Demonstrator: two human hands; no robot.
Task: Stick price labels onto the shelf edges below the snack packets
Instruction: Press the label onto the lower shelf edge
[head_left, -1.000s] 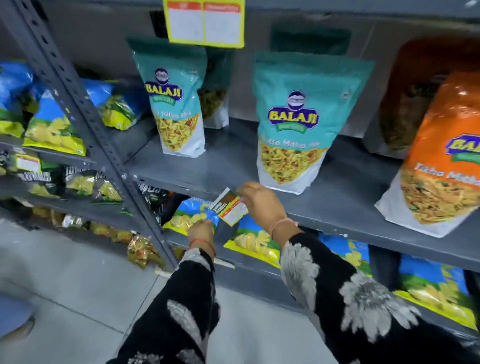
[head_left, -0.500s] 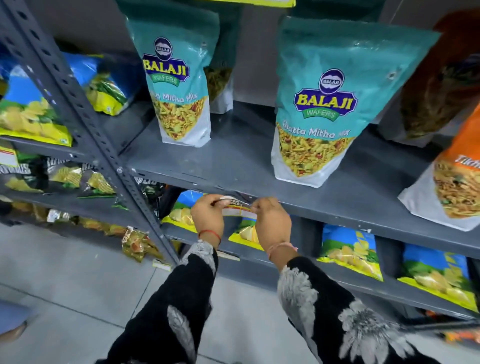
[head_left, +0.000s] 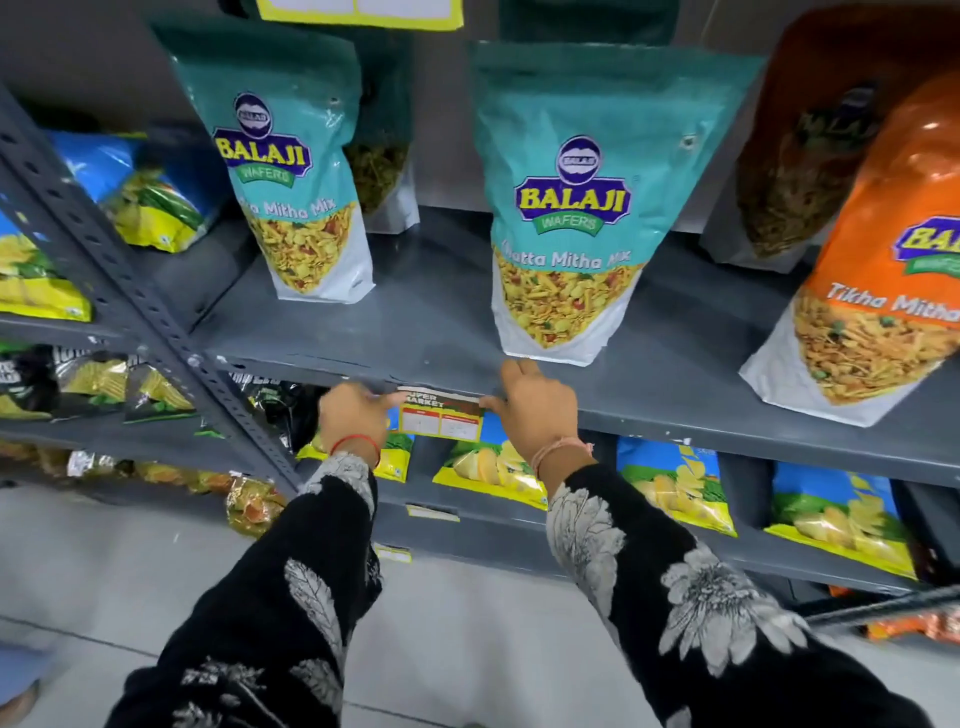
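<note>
I press a price label (head_left: 441, 420) against the front lip of the grey shelf edge (head_left: 675, 423), just below and toward seven o'clock of the teal Khatta Mitha Mix packet (head_left: 571, 208). My left hand (head_left: 353, 415) is at the label's nine o'clock end, fingers curled in with the fingertips touching its corner; my right hand (head_left: 535, 410) is at its three o'clock end, thumb tip on the label's edge and the other fingers spread up onto the shelf top, so neither hand is closed around it. A second teal packet (head_left: 296, 171) stands at eleven o'clock of the label, an orange Tikha Mitha packet (head_left: 883, 291) leans at two o'clock, and blue chip packets (head_left: 675, 488) lie on the shelf beneath.
</note>
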